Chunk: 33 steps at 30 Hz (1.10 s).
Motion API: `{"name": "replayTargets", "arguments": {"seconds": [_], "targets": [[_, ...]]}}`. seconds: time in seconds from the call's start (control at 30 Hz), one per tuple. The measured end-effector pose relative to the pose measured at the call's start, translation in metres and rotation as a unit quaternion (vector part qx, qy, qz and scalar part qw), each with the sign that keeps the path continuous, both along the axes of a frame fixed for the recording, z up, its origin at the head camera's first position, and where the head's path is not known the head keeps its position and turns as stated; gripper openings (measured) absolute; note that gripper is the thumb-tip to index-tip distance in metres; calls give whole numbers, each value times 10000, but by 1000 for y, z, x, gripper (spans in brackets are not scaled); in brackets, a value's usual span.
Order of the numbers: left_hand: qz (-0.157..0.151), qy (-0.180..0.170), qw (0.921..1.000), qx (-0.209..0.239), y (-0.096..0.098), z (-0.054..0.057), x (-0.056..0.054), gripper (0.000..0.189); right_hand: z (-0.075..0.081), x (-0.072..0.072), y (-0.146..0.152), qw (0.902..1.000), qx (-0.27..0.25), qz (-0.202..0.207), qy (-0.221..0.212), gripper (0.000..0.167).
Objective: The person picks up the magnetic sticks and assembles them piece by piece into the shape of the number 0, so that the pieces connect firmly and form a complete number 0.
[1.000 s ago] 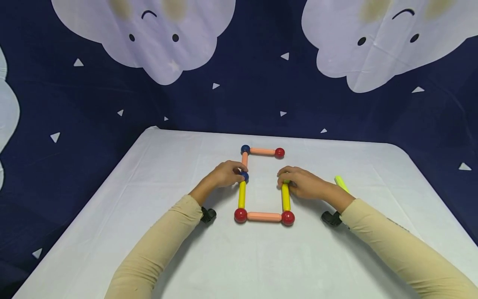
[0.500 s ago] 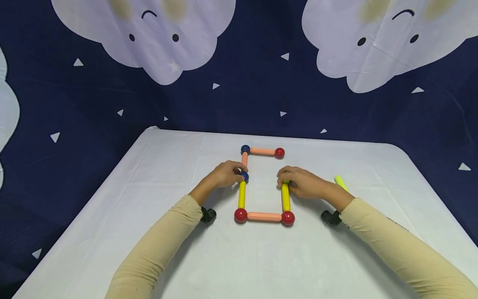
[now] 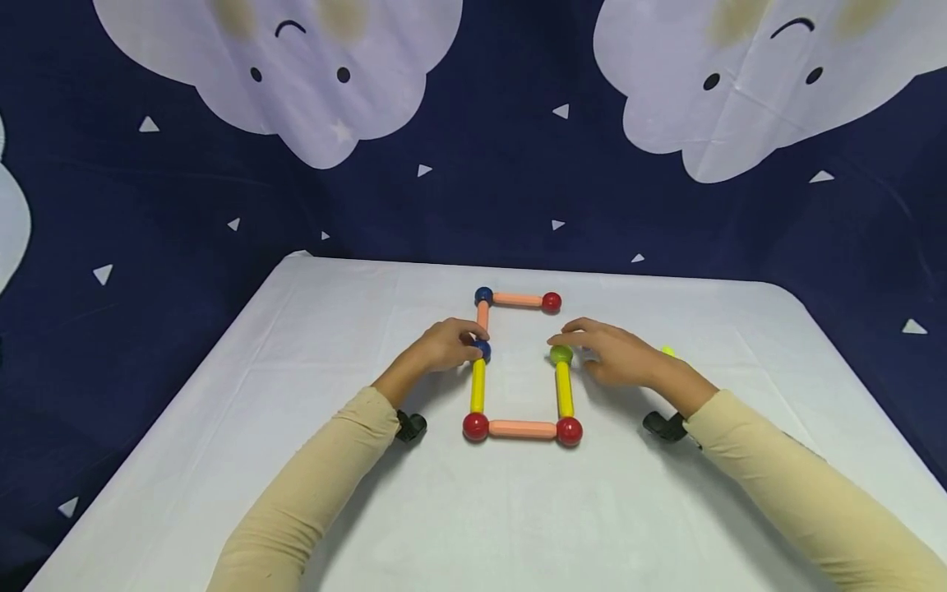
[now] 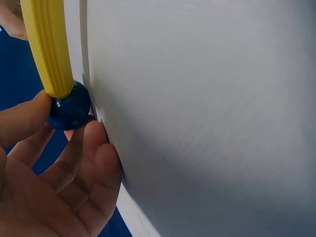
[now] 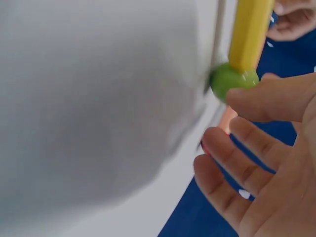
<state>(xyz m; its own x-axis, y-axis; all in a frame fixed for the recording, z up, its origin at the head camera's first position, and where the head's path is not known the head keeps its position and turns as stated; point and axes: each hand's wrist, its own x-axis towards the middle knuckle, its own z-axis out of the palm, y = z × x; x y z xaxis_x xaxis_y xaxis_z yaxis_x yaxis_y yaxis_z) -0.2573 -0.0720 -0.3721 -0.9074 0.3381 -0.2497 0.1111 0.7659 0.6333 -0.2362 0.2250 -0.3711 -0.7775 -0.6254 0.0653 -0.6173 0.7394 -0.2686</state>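
A figure of magnetic sticks and balls lies on the white table. My left hand (image 3: 446, 345) pinches the middle blue ball (image 4: 70, 109) between thumb and fingers. From that ball a yellow stick (image 3: 478, 386) runs to a red ball (image 3: 476, 427) at the near left. An orange stick (image 3: 523, 429) links it to another red ball (image 3: 569, 432). There the right yellow stick (image 3: 565, 390) begins, and a green ball (image 5: 224, 81) caps its far end. My right hand (image 3: 620, 355) is spread beside the green ball, fingers apart, thumb overlapping the ball in the right wrist view.
Farther back, a blue ball (image 3: 484, 295), an orange stick (image 3: 518, 300) and a red ball (image 3: 551, 302) form the top of the figure. A yellow-green stick (image 3: 668, 351) shows partly behind my right wrist. A dark blue cloud-print cloth (image 3: 488, 205) hangs behind the table.
My right hand has loosened from the green ball and lifted slightly back and right, uncovering it. The left hand stays on the blue ball.
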Motion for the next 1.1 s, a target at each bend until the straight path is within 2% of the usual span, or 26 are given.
{"name": "replayTargets", "arguments": {"seconds": [0.13, 0.33, 0.47, 0.57, 0.77, 1.1], "targets": [[-7, 12, 10000, 30, -1, 0, -1, 33, 9, 3, 19, 9989, -10, -465, -79, 57], [-24, 18, 10000, 56, 0, 0, -1, 34, 20, 13, 61, 9950, -111, -994, -54, 41], [-18, 4, 10000, 35, 0, 1, 0, 34, 19, 17, 90, 9902, -11, -1372, -242, 35], [-20, 19, 10000, 19, 0, 1, 0, 34, 16, 18, 104, 9831, 140, -1731, -578, 38], [-35, 44, 10000, -26, 0, 2, 0, 34, 10, 19, 109, 9684, 280, -2156, -1221, 43], [-103, 111, 9999, -16, -2, -1, 0, 33, 7, 17, 105, 9551, 275, -2440, -1658, 49]]}}
